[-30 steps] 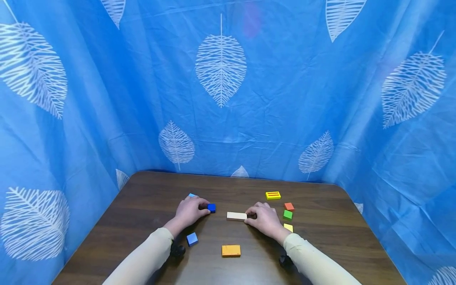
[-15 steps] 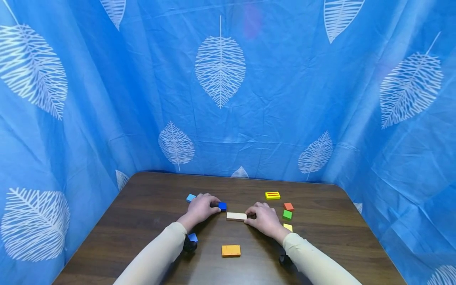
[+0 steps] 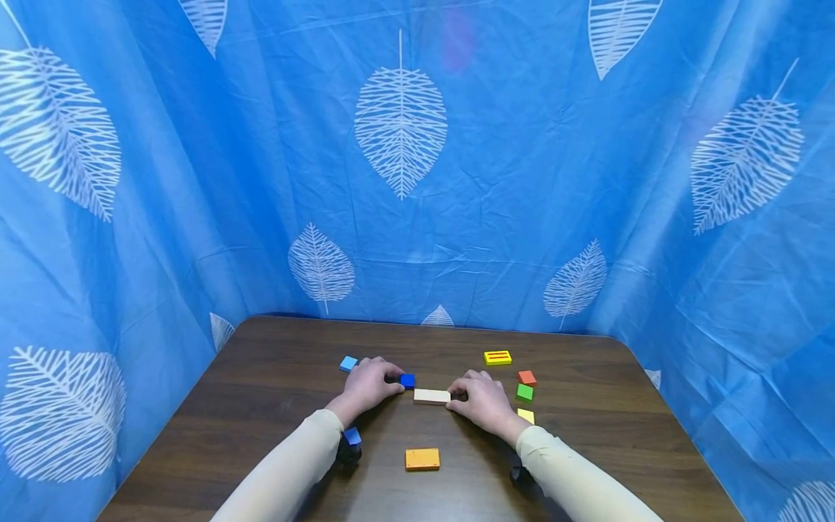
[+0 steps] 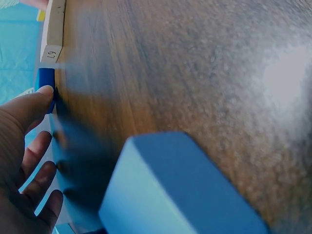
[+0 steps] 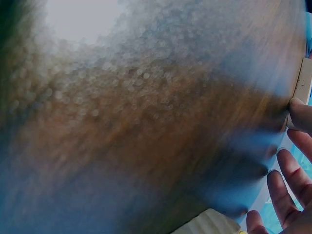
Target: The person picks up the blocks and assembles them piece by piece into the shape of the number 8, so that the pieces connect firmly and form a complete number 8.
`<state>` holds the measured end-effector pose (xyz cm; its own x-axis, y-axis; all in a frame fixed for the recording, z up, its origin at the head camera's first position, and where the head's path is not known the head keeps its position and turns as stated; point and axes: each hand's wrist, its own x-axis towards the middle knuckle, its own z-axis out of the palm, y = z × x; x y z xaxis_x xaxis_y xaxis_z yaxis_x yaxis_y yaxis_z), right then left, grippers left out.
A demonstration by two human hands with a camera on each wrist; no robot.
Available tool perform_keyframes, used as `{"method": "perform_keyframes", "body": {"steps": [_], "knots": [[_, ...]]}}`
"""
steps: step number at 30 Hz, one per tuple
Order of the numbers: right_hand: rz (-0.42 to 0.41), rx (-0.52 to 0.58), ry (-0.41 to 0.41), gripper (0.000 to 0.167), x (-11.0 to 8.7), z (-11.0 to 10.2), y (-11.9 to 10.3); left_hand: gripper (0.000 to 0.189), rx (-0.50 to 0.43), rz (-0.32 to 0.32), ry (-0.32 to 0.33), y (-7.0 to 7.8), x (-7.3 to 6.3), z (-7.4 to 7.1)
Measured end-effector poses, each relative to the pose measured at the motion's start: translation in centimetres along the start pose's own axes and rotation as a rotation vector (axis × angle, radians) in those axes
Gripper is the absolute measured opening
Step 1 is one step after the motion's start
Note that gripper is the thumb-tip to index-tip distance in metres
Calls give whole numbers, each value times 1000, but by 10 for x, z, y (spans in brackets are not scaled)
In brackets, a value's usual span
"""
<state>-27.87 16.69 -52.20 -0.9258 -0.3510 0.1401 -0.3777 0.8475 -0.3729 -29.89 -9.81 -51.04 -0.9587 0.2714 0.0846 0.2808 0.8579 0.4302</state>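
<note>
In the head view my left hand [image 3: 370, 382] pinches a small dark blue block [image 3: 408, 380] between thumb and fingers. Just right of it and slightly nearer lies a long cream block [image 3: 431, 396]; its right end is gripped by my right hand [image 3: 484, 401]. The left wrist view has my thumb on the dark blue block [image 4: 47, 80], close to the cream block's end [image 4: 51, 52], which bears a printed number. Whether the two blocks touch I cannot tell. In the right wrist view the thumb presses the cream block [image 5: 303, 80] at the frame's edge.
Beyond my left hand lies a light blue block [image 3: 349, 363]. A mid-blue block [image 3: 353, 436] is partly behind my left wrist. Nearer sits an orange block [image 3: 422, 459]. To the right are striped yellow [image 3: 498, 358], red-orange [image 3: 527, 378], green [image 3: 525, 392] and pale yellow [image 3: 525, 415] blocks.
My left hand has slid the dark blue block rightward to the cream block's left end, uncovering the light blue block and partly covering the mid-blue one. The right hand stays put.
</note>
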Motion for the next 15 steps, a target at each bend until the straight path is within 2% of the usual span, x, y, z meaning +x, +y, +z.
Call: {"method": "perform_keyframes", "body": {"steps": [15], "knots": [[13, 0, -1, 18, 1, 2, 0, 30, 14, 4, -5, -1, -1, 3]]}}
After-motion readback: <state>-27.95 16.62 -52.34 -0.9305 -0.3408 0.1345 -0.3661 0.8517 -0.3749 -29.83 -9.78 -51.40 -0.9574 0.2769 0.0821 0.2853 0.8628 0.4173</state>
